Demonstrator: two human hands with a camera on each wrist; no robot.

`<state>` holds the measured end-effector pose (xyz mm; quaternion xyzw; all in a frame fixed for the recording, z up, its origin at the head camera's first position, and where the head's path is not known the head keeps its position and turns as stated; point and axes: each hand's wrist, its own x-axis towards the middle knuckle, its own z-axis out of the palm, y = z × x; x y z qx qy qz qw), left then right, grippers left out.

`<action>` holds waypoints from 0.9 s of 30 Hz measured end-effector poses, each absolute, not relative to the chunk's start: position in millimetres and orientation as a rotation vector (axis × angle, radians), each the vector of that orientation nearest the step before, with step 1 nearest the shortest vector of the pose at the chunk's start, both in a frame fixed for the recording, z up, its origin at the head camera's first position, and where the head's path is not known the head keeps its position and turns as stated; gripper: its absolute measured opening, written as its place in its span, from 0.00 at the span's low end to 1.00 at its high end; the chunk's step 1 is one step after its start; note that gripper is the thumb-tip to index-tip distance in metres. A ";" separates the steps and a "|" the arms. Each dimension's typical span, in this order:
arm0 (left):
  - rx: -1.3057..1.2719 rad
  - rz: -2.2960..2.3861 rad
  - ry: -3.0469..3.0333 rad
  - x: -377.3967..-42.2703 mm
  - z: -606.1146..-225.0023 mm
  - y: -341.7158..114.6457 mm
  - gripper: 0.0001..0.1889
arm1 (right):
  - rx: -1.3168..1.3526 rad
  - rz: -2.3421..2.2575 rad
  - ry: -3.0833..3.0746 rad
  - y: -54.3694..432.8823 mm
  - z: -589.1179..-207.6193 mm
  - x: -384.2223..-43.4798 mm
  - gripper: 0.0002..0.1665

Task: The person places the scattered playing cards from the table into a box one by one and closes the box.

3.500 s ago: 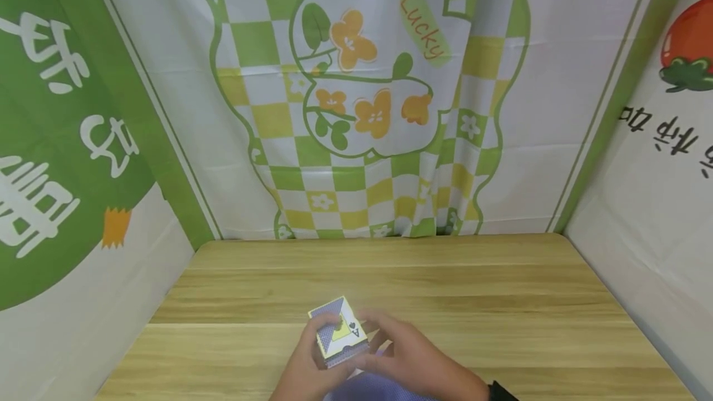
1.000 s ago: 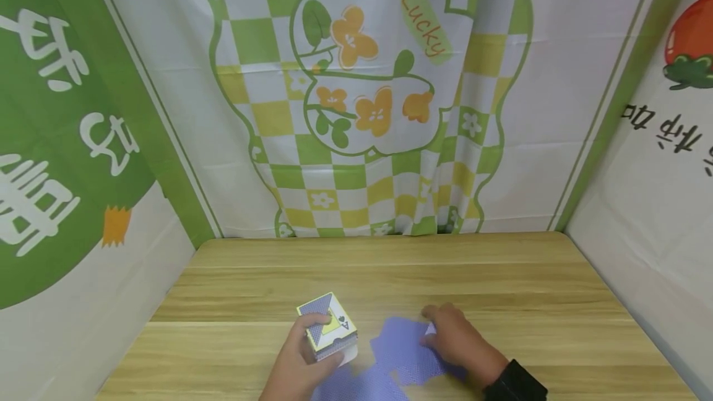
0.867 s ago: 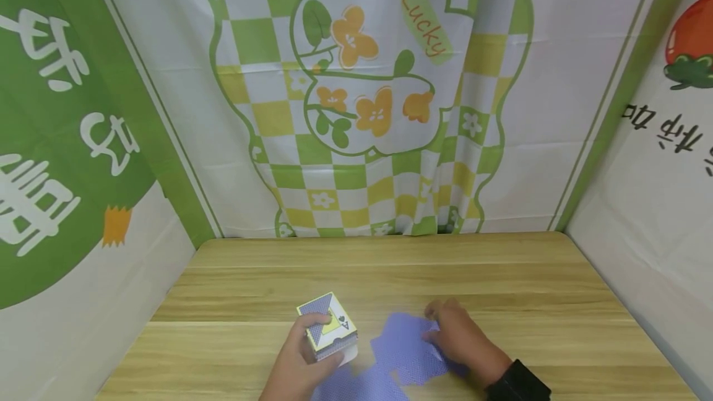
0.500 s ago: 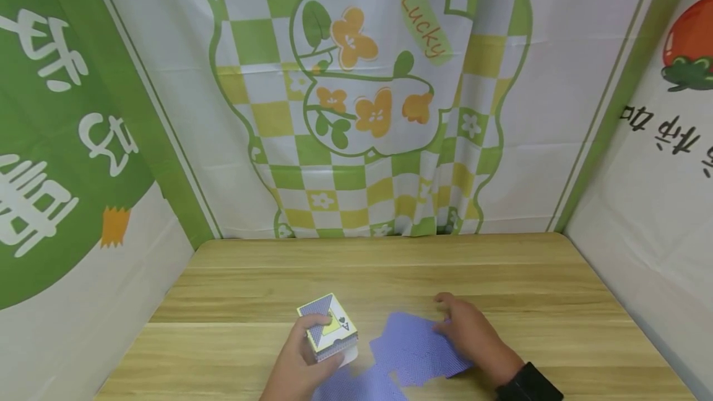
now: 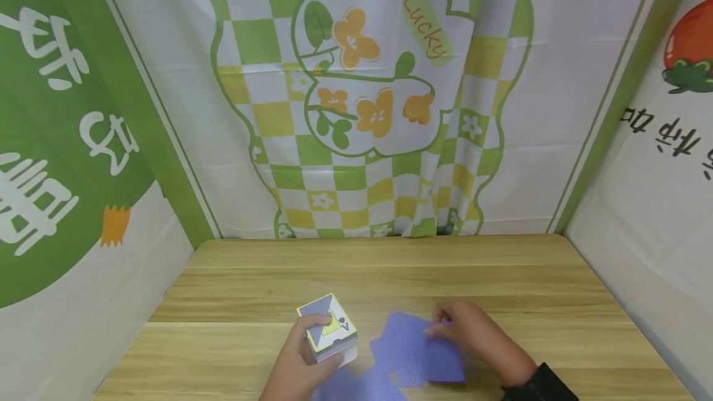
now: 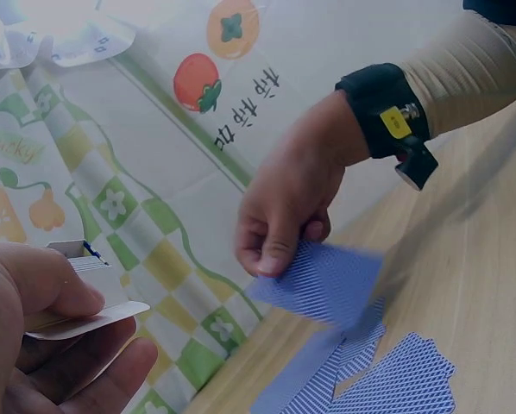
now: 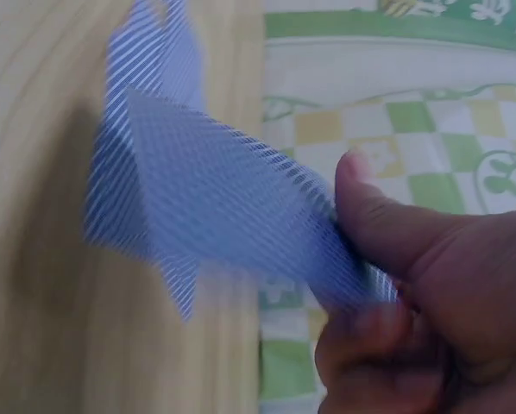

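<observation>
My left hand holds a playing card box, its ace-of-spades face up, thumb across the top. A white flap hangs at its near end; pale card edges show inside in the left wrist view. Off to the right, my right hand pinches a blue-backed playing card between thumb and fingers, a single card or a few, I cannot tell. In the left wrist view this card is raised over the others, blurred. Overlapping blue-backed cards lie face down between both hands.
More face-down cards spread toward the near edge of the wooden table. A checked cloth hangs behind the table, and printed cloth walls stand at both sides. A black band circles my right wrist.
Both hands were at the box 3.5 s ago; since then the right hand has moved right, over the spread cards. In the last half second it has lifted a card. The left hand stays nearly still.
</observation>
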<state>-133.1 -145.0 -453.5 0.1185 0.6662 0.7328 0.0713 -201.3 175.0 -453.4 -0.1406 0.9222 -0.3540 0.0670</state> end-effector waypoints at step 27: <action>0.259 2.056 2.172 -132.9 -448.9 -144.2 0.34 | -0.551 -1.929 1.507 122.9 -436.2 -165.8 0.32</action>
